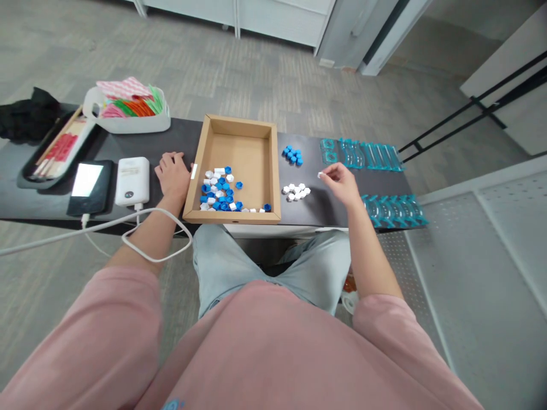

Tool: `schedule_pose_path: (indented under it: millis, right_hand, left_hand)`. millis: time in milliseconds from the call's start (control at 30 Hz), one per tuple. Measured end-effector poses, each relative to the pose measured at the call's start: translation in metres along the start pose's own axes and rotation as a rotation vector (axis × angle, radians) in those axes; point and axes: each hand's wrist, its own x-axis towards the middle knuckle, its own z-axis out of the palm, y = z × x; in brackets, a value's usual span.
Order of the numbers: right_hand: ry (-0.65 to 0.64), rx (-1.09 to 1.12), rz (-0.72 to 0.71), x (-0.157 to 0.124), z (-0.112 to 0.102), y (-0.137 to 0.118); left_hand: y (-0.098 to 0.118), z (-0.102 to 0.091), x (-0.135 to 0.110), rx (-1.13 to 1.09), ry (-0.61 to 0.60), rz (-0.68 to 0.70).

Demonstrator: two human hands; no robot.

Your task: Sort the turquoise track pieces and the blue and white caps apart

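A shallow cardboard box (234, 130) sits on the dark table, holding several mixed blue and white small pieces (220, 191) near its front. My left hand (173, 173) rests flat on the table against the box's left wall, fingers stretched out, holding nothing. My right hand (341, 181) hovers right of the box, thumb and finger pinched on a small white piece (319, 175). Just left of that hand lie a cluster of white pieces (296, 191) and, farther back, a cluster of blue pieces (293, 154).
Teal plastic trays (363, 155) lie at the table's right end, another row (393, 209) nearer me. Left of the box are a white power bank (133, 181) with cable, a phone (89, 183), a black tray of sticks (51, 154) and a white bin of coloured packets (128, 108).
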Motion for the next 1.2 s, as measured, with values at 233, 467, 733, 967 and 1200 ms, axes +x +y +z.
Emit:
schedule_pose_path:
  millis: [233, 467, 733, 967, 1200]
  right_hand:
    - [0.148, -0.155, 0.114, -0.062, -0.009, 0.041]
    - [0.110, -0.141, 0.091, -0.074, 0.016, 0.030]
    - [-0.009, -0.146, 0.001, -0.088, 0.046, 0.011]
    - [-0.043, -0.253, 0.003, -0.086, 0.054, 0.000]
    - [-0.059, -0.253, 0.000, -0.082, 0.080, -0.010]
  left_hand:
    - [0.002, -0.003, 0.001, -0.002, -0.013, -0.015]
    - [0.002, -0.002, 0.002, -0.004, -0.016, -0.016]
    - [-0.001, 0.000, 0.003, 0.000, 0.003, -0.002]
    - [0.002, -0.001, 0.000, 0.020, 0.003, -0.002]
    - [0.004, -0.004, -0.001, -0.011, -0.007, -0.015]
